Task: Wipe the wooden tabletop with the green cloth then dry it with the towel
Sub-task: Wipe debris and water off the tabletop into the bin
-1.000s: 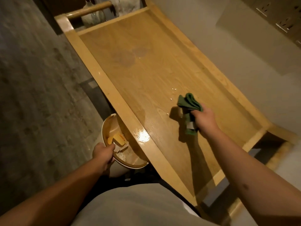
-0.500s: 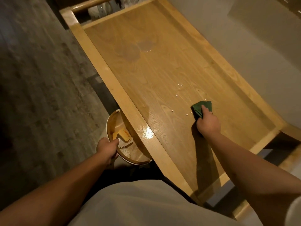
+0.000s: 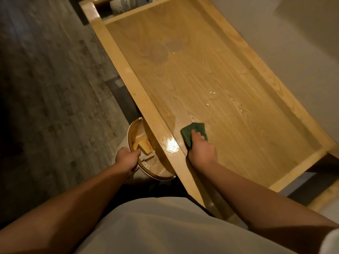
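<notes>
The left hand (image 3: 127, 159) grips the near rim of a round bin (image 3: 146, 153) held just below the long left edge of the tabletop (image 3: 211, 79); its fingers are curled over the rim. Inside the bin lie yellow scraps (image 3: 145, 145) and some pale bits (image 3: 146, 164), and part of the bin is hidden under the tabletop's edge. A bright wet glare (image 3: 172, 145) sits on that left edge rail, just beside the bin.

To the right of the glare, the green cloth (image 3: 192, 132) lies flat on the wood near the left edge, in the near half of the tabletop. The right hand (image 3: 201, 153) presses on it from the near side, fingers stretched forward over the cloth rather than closed round it.

Beyond the cloth, toward the middle, several small white crumbs (image 3: 212, 92) are scattered on the wood, well apart from the cloth. Farther up, near the far end, 2 dark damp patches (image 3: 156, 54) lie side by side. A raised rim runs along the right edge, against a pale wall (image 3: 293, 52).
</notes>
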Available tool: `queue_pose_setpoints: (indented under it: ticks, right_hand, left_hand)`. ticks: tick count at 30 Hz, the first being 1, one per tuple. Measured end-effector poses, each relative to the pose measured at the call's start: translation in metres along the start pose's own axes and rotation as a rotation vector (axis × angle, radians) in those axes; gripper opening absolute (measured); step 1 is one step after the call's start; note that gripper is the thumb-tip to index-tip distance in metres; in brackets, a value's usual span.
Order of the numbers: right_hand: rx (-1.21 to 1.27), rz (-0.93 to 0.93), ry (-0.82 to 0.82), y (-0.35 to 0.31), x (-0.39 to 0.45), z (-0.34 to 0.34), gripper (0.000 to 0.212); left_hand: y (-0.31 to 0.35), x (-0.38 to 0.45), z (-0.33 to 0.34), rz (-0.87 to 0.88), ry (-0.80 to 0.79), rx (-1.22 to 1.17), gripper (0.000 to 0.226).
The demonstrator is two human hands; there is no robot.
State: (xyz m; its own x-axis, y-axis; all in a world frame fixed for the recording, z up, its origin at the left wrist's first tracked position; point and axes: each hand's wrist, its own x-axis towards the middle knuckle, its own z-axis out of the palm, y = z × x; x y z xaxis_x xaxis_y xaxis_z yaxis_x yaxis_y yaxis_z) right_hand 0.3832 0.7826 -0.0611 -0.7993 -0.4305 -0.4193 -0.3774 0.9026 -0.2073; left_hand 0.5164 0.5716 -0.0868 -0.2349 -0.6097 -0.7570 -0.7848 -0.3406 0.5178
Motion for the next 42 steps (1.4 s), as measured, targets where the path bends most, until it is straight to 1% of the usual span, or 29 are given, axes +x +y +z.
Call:
queue_pose_setpoints:
  ticks: [4,7,10,12,16,18,20,22,25,29,31,34,39,42]
  right_hand:
    - [-0.043,-0.153,-0.041,-0.036,-0.008,0.016,0.067]
    - [-0.030,-0.259,-0.097,-0.062,-0.013,0.021,0.061]
    - [-0.018,-0.345,-0.144,-0.079,-0.017,0.023,0.051]
    - [0.034,-0.373,-0.167,-0.083,-0.016,0.022,0.045]
    - [0.109,-0.385,-0.194,-0.094,-0.012,0.020,0.042]
    - [0.181,-0.315,-0.258,-0.102,-0.013,0.025,0.043]
    - [0.394,-0.139,-0.286,-0.104,-0.015,0.032,0.040]
    - [0.598,0.024,-0.264,-0.098,-0.016,0.038,0.039]
    - [0.810,0.119,-0.242,-0.085,-0.012,0.031,0.040]
    - [1.145,0.216,-0.264,-0.061,0.002,-0.003,0.050]
    - [1.200,0.221,-0.236,-0.045,0.011,-0.025,0.048]
    - [1.212,0.264,-0.155,-0.011,0.026,-0.058,0.039]
    - [1.049,0.289,0.169,0.069,0.056,-0.108,0.052]
    - [0.896,0.353,0.404,0.122,0.076,-0.129,0.058]
  left_hand:
    - [-0.001,0.002,0.000,0.000,0.003,-0.006,0.017]
    - [-0.002,0.003,0.000,0.002,0.007,-0.020,0.017]
    - [-0.004,0.006,-0.001,0.008,0.023,-0.024,0.017]
    - [-0.006,0.007,-0.002,0.015,0.028,-0.014,0.014]
    - [-0.010,0.011,-0.002,0.018,0.015,-0.019,0.015]
    - [-0.012,0.012,-0.003,0.006,0.009,-0.029,0.020]
    - [-0.016,0.014,-0.006,-0.005,0.011,-0.012,0.020]
    - [-0.019,0.015,-0.008,-0.006,0.008,-0.003,0.017]
    - [-0.021,0.017,-0.009,-0.005,-0.007,-0.028,0.017]
    - [-0.017,0.020,-0.005,0.005,-0.026,-0.042,0.019]
    - [-0.016,0.023,-0.004,-0.003,-0.029,-0.028,0.020]
    - [-0.016,0.028,-0.004,-0.003,-0.021,0.021,0.023]
    - [-0.014,0.033,0.002,-0.021,-0.002,0.049,0.022]
    - [-0.012,0.036,0.006,-0.055,-0.006,0.046,0.020]
